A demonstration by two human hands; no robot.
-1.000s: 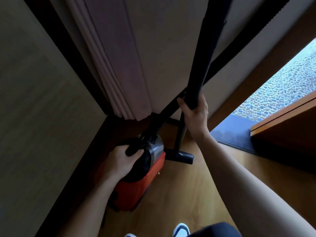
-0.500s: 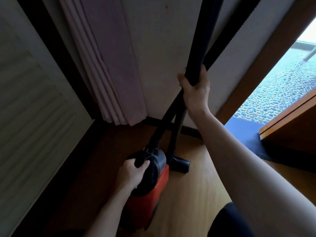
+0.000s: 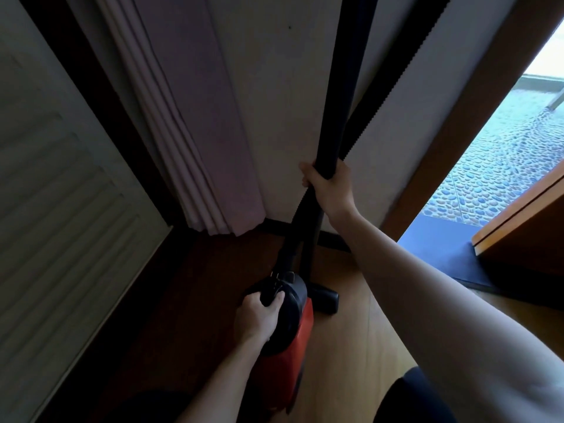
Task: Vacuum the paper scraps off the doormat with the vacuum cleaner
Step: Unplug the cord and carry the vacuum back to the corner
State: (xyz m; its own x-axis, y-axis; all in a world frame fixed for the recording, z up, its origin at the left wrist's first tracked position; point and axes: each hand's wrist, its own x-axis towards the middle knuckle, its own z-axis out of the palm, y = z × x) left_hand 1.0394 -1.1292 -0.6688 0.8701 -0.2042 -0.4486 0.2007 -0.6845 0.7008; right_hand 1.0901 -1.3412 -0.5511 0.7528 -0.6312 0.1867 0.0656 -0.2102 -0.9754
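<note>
A red and black canister vacuum cleaner [image 3: 294, 331] stands on the wooden floor near the wall. My left hand [image 3: 258, 317] grips the black handle on its top. My right hand [image 3: 328, 186] is wrapped round the upright black wand [image 3: 348, 96], which runs down to the black floor nozzle [image 3: 325, 297] resting on the floor. A ribbed black hose [image 3: 396, 74] rises beside the wand toward the upper right. The dark doormat [image 3: 439, 254] lies in the doorway at right, partly behind my right forearm. No paper scraps show on it.
A folded pale curtain [image 3: 195, 141] hangs in the corner. A louvred door [image 3: 58, 215] fills the left side. A wooden door leaf [image 3: 525, 221] stands open at right, with a pebbled floor [image 3: 494, 166] outside. Bare wooden flooring lies around the vacuum.
The view has risen and pulled back from the vacuum. My right hand has slid higher up the wand. My left hand stays on the canister handle.
</note>
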